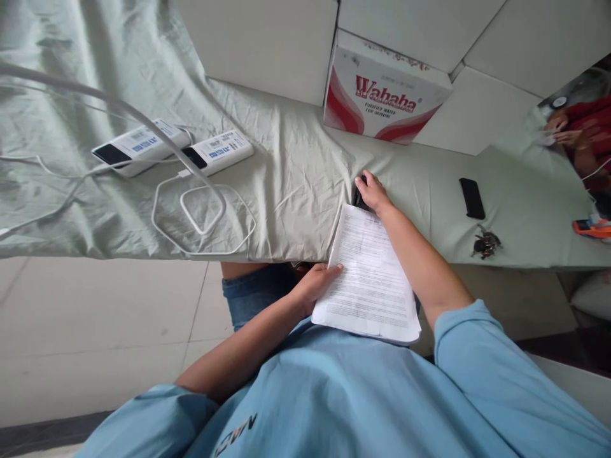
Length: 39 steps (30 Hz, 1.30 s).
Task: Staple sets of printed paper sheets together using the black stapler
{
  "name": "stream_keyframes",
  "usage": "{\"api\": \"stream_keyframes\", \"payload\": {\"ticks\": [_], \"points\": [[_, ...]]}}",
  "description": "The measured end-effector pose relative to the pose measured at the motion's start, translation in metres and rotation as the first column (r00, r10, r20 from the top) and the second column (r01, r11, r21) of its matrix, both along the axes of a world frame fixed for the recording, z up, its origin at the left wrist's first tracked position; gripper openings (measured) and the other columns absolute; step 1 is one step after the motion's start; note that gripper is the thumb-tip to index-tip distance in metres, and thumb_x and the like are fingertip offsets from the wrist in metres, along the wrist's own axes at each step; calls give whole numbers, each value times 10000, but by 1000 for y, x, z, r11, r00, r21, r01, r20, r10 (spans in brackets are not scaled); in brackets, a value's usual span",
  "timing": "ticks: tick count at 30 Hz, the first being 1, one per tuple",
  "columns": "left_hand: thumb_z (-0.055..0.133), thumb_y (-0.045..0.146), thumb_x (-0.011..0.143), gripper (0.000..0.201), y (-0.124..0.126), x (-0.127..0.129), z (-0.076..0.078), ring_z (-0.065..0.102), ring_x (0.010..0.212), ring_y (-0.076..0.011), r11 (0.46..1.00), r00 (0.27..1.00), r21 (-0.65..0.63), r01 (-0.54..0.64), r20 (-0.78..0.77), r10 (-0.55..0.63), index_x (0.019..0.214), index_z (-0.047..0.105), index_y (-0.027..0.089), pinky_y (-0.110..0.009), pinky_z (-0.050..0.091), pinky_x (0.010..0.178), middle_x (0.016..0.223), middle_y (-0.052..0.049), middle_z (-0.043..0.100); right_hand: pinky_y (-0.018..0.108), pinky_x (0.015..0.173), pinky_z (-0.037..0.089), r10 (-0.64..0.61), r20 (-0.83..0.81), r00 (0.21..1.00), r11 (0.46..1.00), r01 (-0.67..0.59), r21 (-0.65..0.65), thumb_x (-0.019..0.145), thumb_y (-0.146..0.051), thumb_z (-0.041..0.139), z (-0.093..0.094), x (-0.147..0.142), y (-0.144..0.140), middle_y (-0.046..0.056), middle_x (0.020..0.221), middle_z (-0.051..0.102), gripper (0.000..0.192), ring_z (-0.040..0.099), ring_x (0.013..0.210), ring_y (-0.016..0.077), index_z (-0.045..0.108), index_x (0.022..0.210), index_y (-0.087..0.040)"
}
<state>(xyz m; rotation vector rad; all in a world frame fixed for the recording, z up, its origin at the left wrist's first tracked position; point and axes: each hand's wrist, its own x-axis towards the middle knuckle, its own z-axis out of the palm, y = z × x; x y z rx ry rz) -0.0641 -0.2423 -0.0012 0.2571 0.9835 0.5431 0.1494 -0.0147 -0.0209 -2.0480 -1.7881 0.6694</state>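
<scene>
- The left hand [315, 286] pinches the left edge of the paper stack [370, 280], thumb on top, other fingers hidden beneath.
- The right hand [375, 193] has its fingers curled over a small dark object [359, 198] on the cloth-covered table [296, 191]; what it is, I cannot tell.
- That object meets the stack's far edge, directly beyond the sheets; its long axis seems to point away from the body. The right hand is nearer.
- The carton [382, 95] reads "Wahaha", "PURIFIED WATER FOR DRINKING".
- The print on the sheets is too small to read.
</scene>
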Motion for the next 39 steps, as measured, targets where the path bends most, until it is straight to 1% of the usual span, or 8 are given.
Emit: {"api": "stream_keyframes", "payload": {"ticks": [5, 14, 21, 27, 30, 32, 35, 39], "points": [[756, 214, 888, 163, 1, 2, -1, 736, 623, -223, 1000, 1000, 6, -8, 20, 8, 801, 765, 77, -321, 613, 680, 727, -143, 780, 620, 1304, 257, -2, 67, 998, 1000, 3, -16, 1040, -516, 441, -1, -5, -4, 168, 1684, 448, 670, 402, 1573, 357, 439, 1608, -161], [751, 241, 906, 177, -5, 8, -16, 752, 663, -239, 1000, 1000, 7, -20, -17, 20, 808, 764, 96, -345, 620, 713, 749, -142, 790, 704, 1278, 205, -43, 167, 985, 991, 21, 131, 1039, -429, 397, -9, -20, -26, 192, 1680, 439, 619, 403, 1559, 357, 422, 1604, -178], [850, 359, 844, 260, -10, -4, -24, 743, 663, -233, 997, 1000, 73, -17, -8, 18, 799, 762, 118, -333, 612, 685, 770, -120, 795, 739, 1265, 193, 7, 219, 976, 994, -30, 102, 1030, -468, 433, -1, -9, 0, 165, 1649, 490, 587, 416, 1543, 372, 504, 1557, -217], [989, 575, 610, 555, -24, -30, -33, 744, 705, -228, 995, 1000, 94, -26, 8, 25, 849, 793, 113, -317, 615, 697, 807, -119, 810, 580, 1211, 407, -215, 23, 976, 929, 198, 312, 1061, -544, 375, 4, 28, 25, 214, 1456, 635, 556, 558, 1420, 338, 628, 1373, -161], [1012, 596, 536, 604, -31, -41, -40, 729, 686, -211, 993, 997, 87, -80, -5, 80, 815, 791, 109, -298, 605, 675, 794, -114, 807, 517, 1143, 496, -248, -150, 957, 813, 290, 506, 1012, -647, 441, 9, 59, -15, 175, 1305, 697, 540, 649, 1291, 292, 661, 1217, -199], [1021, 582, 515, 604, -36, -48, -45, 724, 671, -210, 989, 991, 73, -125, -28, 128, 797, 787, 103, -295, 598, 656, 790, -121, 805, 435, 943, 605, -259, -319, 912, 750, 398, 528, 940, -721, 522, 11, 75, -65, 138, 1189, 720, 558, 725, 1090, 248, 657, 1141, -218], [1025, 551, 512, 587, -42, -55, -50, 727, 661, -221, 981, 979, 62, -183, -75, 188, 793, 787, 93, -301, 593, 639, 792, -136, 805, 296, 577, 564, -333, -542, 772, 794, 540, 281, 866, -795, 578, 12, 87, -156, 49, 859, 720, 579, 667, 642, 158, 650, 959, -228], [1036, 482, 517, 538, -48, -59, -49, 731, 663, -231, 975, 971, 70, -210, -101, 217, 800, 793, 94, -315, 604, 644, 788, -132, 803, 301, 522, 563, -417, -585, 696, 906, 370, -205, 715, -902, 666, 9, 73, -254, 89, 765, 751, 734, 705, 623, 201, 721, 909, -195]]}}
